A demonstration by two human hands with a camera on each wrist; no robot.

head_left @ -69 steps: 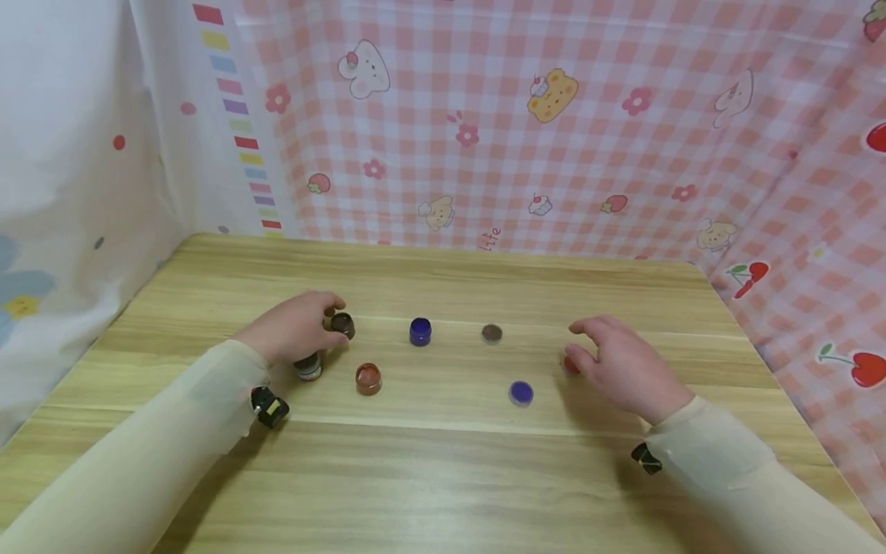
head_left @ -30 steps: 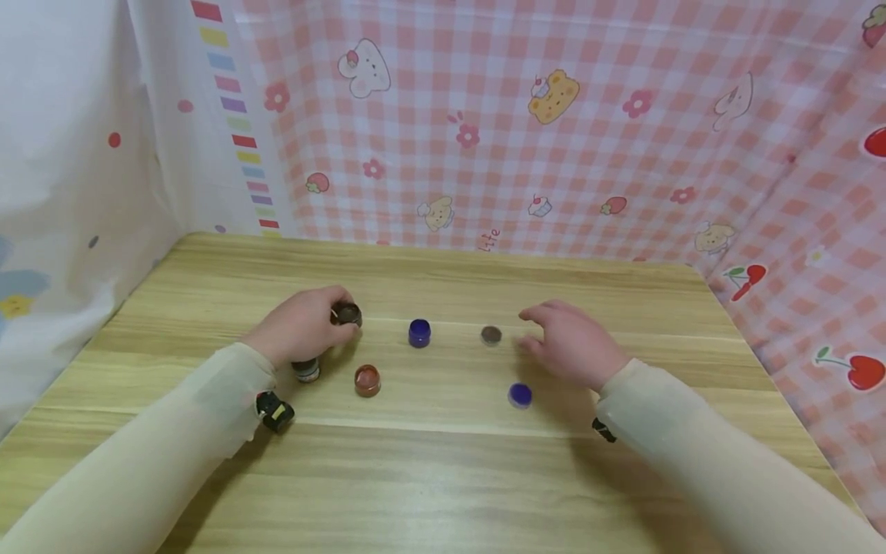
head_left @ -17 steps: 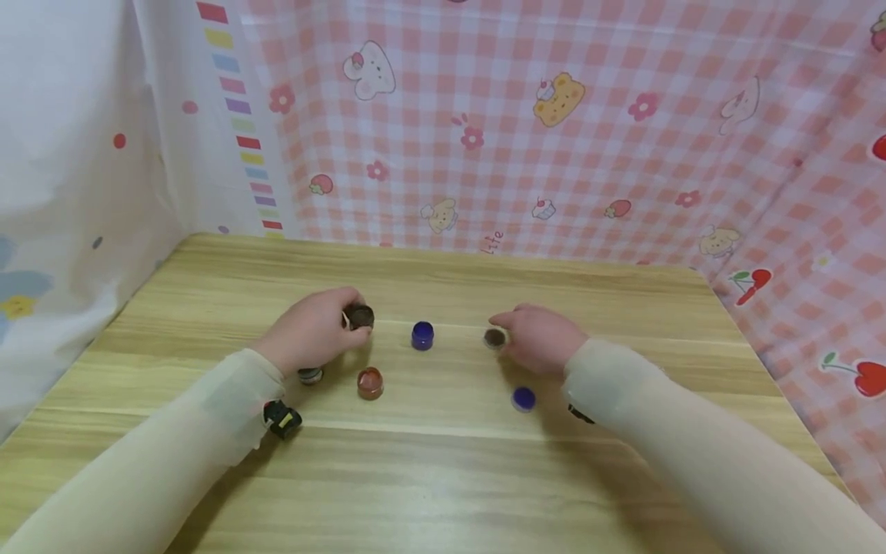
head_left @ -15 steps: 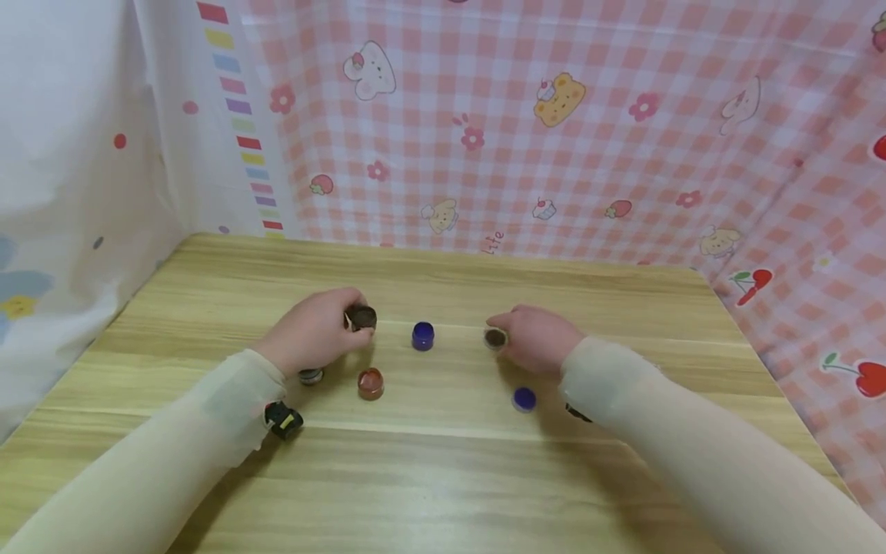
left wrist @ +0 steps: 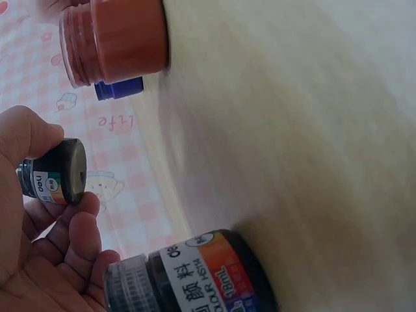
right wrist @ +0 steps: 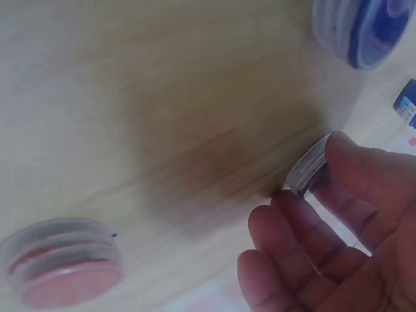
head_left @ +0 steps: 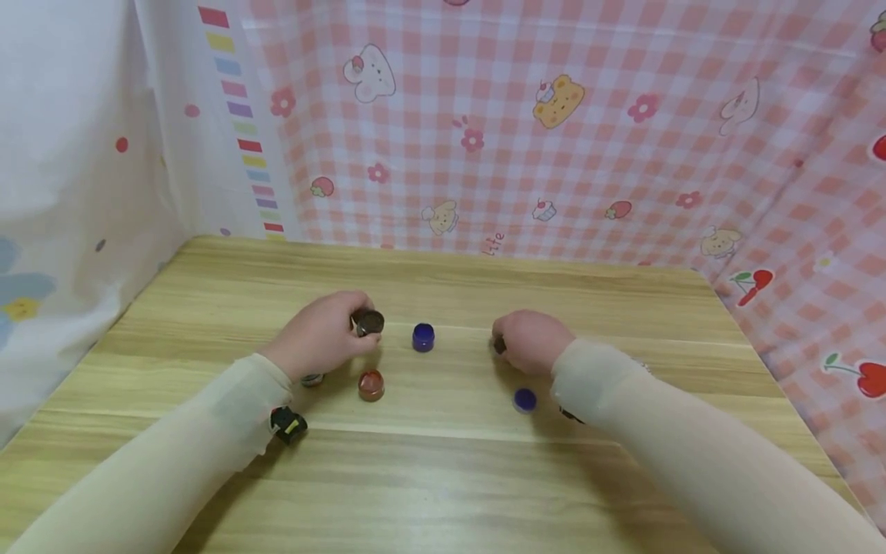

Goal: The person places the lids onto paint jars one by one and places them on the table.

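My left hand (head_left: pixel 321 335) grips a dark brown paint jar (head_left: pixel 369 323) between thumb and fingers. In the left wrist view that jar (left wrist: pixel 55 172) is off the tabletop, its "deli" label showing. My right hand (head_left: pixel 536 338) pinches the brown lid (head_left: pixel 499 345), which the right wrist view shows as a clear-rimmed lid (right wrist: pixel 309 166) tilted on edge between thumb and fingers. Between the hands stands an uncapped blue paint jar (head_left: pixel 424 338). Nearer me is an uncapped red-brown paint jar (head_left: pixel 371 386). A blue lid (head_left: pixel 525 400) lies in front of my right hand.
A capped paint jar (left wrist: pixel 195 276) stands under my left wrist, mostly hidden in the head view. The red lid (right wrist: pixel 68 266) lies by my right forearm, almost covered in the head view. Patterned cloth (head_left: pixel 484 138) walls in the wooden table (head_left: pixel 429 485) behind and at both sides.
My left hand has taken the brown jar and moved it slightly right. My right hand has left the red lid, moved left and picked up the brown lid.
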